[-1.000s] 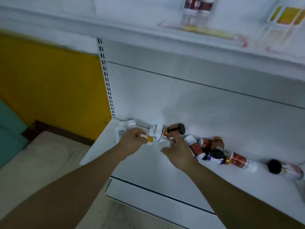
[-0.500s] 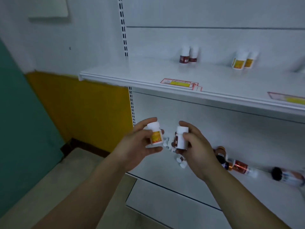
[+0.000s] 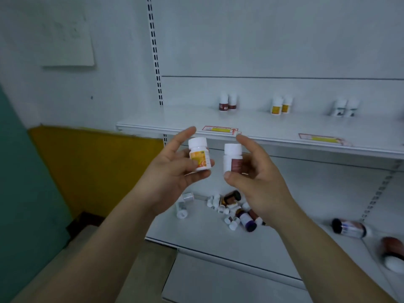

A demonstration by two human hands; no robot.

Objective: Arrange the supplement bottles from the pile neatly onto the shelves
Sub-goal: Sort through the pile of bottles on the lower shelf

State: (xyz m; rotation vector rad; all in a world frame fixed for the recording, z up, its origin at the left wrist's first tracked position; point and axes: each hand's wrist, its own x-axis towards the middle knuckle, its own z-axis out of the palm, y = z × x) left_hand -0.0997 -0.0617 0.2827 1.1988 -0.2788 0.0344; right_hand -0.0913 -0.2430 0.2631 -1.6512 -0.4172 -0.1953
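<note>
My left hand (image 3: 172, 169) holds a small white bottle with an orange label (image 3: 199, 156) upright, just below the upper shelf's front edge. Beside it, my right hand (image 3: 255, 182) grips a white bottle with a dark red label (image 3: 232, 159), thumb at its base. The pile of bottles (image 3: 231, 209) lies on the lower shelf (image 3: 284, 248), partly hidden behind my right wrist. On the upper shelf (image 3: 262, 125) three pairs stand upright: dark red labels (image 3: 227, 103), yellow labels (image 3: 281, 105) and white ones (image 3: 345, 108).
Two larger bottles (image 3: 349, 228) (image 3: 392, 251) lie on their sides at the right of the lower shelf. Price tags (image 3: 220, 129) (image 3: 321, 139) are stuck on the upper shelf's front. A yellow and teal wall (image 3: 91, 167) lies left; a slotted upright (image 3: 154, 51) runs up the back panel.
Both hands picked one bottle each from the pile on the lower shelf and raised them to the height of the upper shelf's edge. My view lifted to show the upper shelf.
</note>
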